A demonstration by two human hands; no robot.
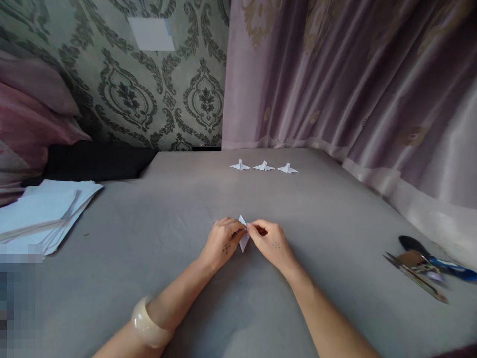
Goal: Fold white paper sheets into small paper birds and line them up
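Note:
Between my hands is a small piece of folded white paper, its pointed ends showing above and below my fingers. My left hand pinches it from the left, and my right hand pinches it from the right, with the fingertips of both nearly meeting. The middle of the paper is hidden behind my fingers. Farther back on the grey sheet stand three folded paper birds in a row: a left one, a middle one and a right one.
A stack of white paper lies at the left, before a folded black cloth. On the right are pointed scissors or tweezers and a blue-and-black handled tool. A purple curtain hangs along the back and right.

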